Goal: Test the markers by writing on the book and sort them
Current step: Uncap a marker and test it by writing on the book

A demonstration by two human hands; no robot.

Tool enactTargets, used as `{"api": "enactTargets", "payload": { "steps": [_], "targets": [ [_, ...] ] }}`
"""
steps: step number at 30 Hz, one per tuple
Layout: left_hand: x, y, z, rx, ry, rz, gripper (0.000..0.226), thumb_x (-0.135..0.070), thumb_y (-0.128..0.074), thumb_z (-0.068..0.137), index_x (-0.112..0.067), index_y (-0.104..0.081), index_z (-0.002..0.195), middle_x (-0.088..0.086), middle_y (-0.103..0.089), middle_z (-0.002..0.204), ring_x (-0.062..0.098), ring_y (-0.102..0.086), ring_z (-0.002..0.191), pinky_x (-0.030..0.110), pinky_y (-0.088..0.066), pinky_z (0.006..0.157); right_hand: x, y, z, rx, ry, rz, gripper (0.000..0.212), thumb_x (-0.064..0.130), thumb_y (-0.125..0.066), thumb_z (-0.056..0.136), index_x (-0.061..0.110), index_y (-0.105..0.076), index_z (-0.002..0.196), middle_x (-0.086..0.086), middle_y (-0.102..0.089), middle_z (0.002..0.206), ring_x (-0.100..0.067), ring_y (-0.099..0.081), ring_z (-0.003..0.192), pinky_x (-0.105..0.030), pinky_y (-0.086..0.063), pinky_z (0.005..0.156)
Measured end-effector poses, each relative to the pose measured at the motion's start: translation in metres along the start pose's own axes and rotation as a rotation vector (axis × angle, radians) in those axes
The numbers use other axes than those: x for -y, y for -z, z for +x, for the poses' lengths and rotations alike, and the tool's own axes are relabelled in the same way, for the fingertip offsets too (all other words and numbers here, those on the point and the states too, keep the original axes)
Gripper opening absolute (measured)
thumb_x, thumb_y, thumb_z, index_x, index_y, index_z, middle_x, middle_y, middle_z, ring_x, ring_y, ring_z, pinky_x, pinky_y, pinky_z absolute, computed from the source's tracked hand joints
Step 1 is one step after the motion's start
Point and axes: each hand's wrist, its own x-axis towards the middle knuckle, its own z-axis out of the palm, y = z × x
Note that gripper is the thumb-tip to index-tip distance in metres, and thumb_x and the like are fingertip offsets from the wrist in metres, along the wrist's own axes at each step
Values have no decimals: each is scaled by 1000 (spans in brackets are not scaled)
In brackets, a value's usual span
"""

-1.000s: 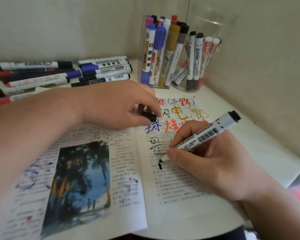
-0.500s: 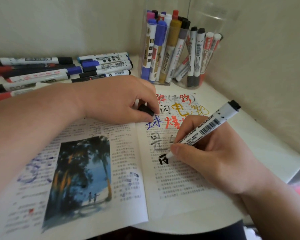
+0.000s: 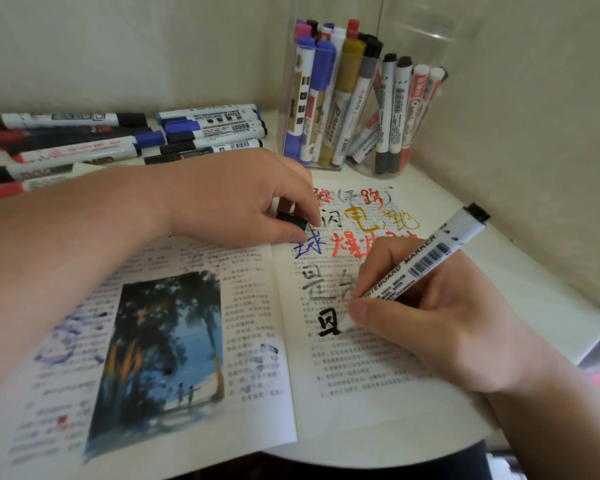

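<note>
The right hand (image 3: pixel 440 320) pinches the whiteboard marker (image 3: pixel 426 261), tip on the book (image 3: pixel 361 393) just beyond its thumb; the left hand (image 3: pixel 236 202) pinches the cap (image 3: pixel 291 220); advise light, even strokes.

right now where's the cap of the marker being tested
In the head view the black cap is pinched by the left hand at the top of the open book, by its spine, just above the blue written character.
</note>
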Motion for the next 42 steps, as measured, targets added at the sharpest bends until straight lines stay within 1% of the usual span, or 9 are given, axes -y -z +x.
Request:
{"api": "enactTargets", "payload": {
  "steps": [4,8,12,17,23,27,30,32,42],
  "targets": [
    [0,0,1,-39,1,-28,25,-42,-66,88,-32,-75,109,-20,-66,98,2,-61,96,5,-40,81,-1,1,0,49,-13,-14,9,7,-70,77,6,-61,75,-24,-55,57,-22,-45,47,-31,-32,42],
    [-1,2,1,-93,-5,-45,26,-45,-66,88,-30,-75,108,-20,-66,95,4,-63,89,13,-44,79,-2,2,2,16,10,-12,10,4,-68,77,5,-59,74,-3,-48,50,-10,-43,43,-19,-32,43],
    [-3,1,1,-161,9,-86,20,-45,-72,87,-27,-74,96,-15,-70,88,7,-66,86,27,-50,78,-2,-1,-1,37,9,10,11,11,-73,80,7,-63,77,-29,-48,59,-24,-42,49,-28,-31,44],
    [-5,1,0,-160,41,-156,12,-37,-76,79,-30,-69,84,-14,-73,87,4,-69,89,19,-52,81,-1,1,-4,111,18,-19,10,10,-75,78,7,-65,77,-27,-52,61,-29,-42,50,-35,-32,45],
    [-4,-2,0,-115,48,-201,34,-25,-83,78,-28,-68,109,-18,-71,94,4,-69,92,20,-52,84,-3,2,-2,33,31,-79,10,0,-65,71,3,-55,70,-2,-45,51,-9,-41,46,-21,-33,44],
    [-3,-2,1,-45,44,-86,23,-32,-78,83,-34,-73,106,-25,-67,95,-7,-61,96,8,-43,85,-2,4,0,9,70,-128,15,3,-65,70,3,-51,68,-5,-46,53,-15,-40,48,-25,-32,45],
    [-3,-2,0,-60,39,-58,13,-36,-73,81,-31,-69,93,-19,-68,92,2,-62,91,17,-46,79,-2,16,-4,-58,82,-9,22,16,-73,72,4,-55,71,-24,-44,58,-31,-36,49,-30,-29,43],
    [-3,-2,0,-103,33,-73,13,-32,-73,80,-29,-63,88,-15,-68,90,7,-62,88,12,-44,71,-3,27,-8,-89,65,-7,29,27,-79,69,6,-61,75,-27,-44,61,-30,-37,50,-28,-31,44],
    [4,-5,2,-135,-34,-42,21,-39,-71,89,-34,-69,110,-23,-65,99,0,-61,99,16,-45,87,-12,21,-14,-167,-15,-46,10,23,-79,74,20,-71,80,-15,-71,72,-25,-64,59,-33,-51,53]
  ]
}}
